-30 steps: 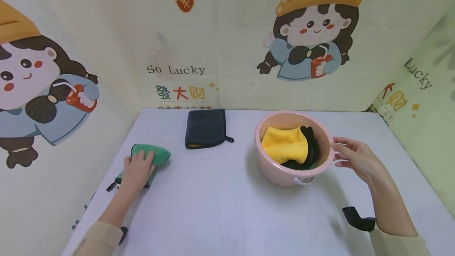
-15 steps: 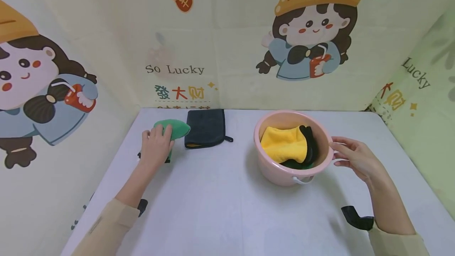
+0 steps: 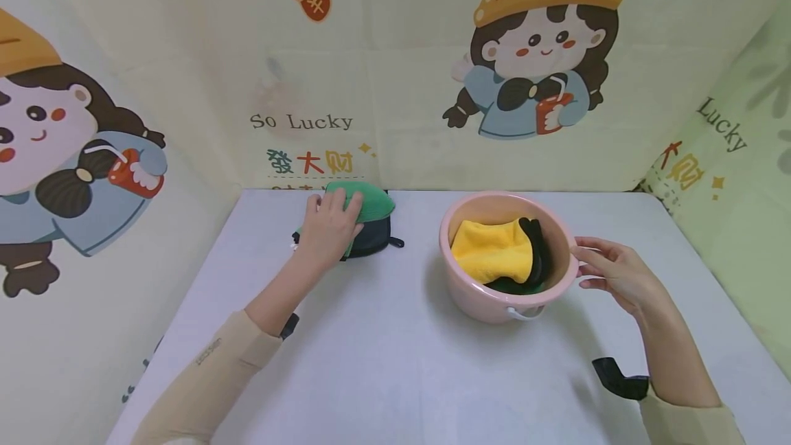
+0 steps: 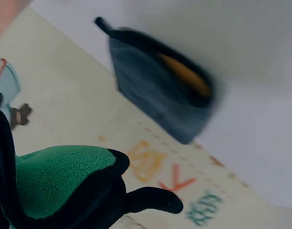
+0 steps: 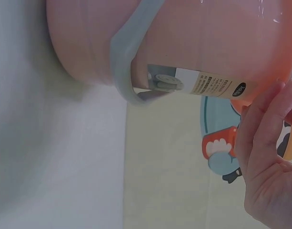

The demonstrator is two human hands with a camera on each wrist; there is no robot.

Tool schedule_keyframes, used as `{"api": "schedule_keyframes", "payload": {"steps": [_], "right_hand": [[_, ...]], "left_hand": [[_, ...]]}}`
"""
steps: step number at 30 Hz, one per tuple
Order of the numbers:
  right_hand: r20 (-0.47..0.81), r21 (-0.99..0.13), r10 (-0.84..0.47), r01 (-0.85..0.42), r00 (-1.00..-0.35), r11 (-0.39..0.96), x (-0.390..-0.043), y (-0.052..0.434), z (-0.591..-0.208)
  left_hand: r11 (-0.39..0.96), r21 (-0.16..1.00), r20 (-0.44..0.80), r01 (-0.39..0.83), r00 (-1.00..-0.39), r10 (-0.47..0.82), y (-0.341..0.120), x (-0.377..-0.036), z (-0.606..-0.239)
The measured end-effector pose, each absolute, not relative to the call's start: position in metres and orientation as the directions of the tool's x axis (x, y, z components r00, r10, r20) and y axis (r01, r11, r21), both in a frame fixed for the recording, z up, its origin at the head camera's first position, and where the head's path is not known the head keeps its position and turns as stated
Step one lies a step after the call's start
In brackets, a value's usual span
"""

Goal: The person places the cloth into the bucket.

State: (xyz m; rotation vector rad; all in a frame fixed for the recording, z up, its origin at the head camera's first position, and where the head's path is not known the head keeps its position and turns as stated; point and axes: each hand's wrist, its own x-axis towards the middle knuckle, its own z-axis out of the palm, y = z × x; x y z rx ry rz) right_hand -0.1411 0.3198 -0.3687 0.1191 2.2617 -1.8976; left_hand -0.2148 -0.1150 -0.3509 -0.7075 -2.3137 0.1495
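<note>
The left hand point(image 3: 330, 225) and the green cloth point(image 3: 364, 203) cover most of the dark grey cloth point(image 3: 373, 242). The left wrist view is blurred, and its edge cuts off the green cloth. Inside the pink basin point(image 3: 494, 301), the black cloth point(image 3: 536, 256) lies mostly hidden behind the yellow cloth point(image 3: 491, 251).

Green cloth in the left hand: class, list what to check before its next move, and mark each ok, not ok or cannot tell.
1. Left hand grips the green cloth: ok.
2. Green cloth is over the folded dark cloth: ok.
3. Green cloth already rests flat on the dark cloth: cannot tell.
4. Right hand touches the pink basin at its rim: ok.
5. Basin stands upright on the table: ok.
6. Yellow cloth lies inside the basin: ok.
</note>
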Motion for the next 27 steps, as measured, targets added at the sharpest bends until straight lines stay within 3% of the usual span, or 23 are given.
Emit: {"api": "schedule_keyframes", "payload": {"steps": [8, 13, 27], "right_hand": [[-0.185, -0.969, -0.053, 0.173, -0.981, 0.174, -0.141, 0.32, -0.369], [-0.187, -0.969, -0.056, 0.175, -0.981, 0.173, -0.141, 0.32, -0.369], [-0.179, -0.97, -0.065, 0.165, -0.982, 0.181, -0.14, 0.32, -0.368]], "left_hand": [[0.764, -0.423, 0.633, 0.487, -0.444, 0.634, -0.059, -0.221, -0.337], [0.714, -0.457, 0.629, 0.531, -0.375, 0.681, -0.03, -0.222, -0.337], [0.613, -0.531, 0.566, 0.586, -0.294, 0.771, 0.033, -0.22, -0.328]]}}
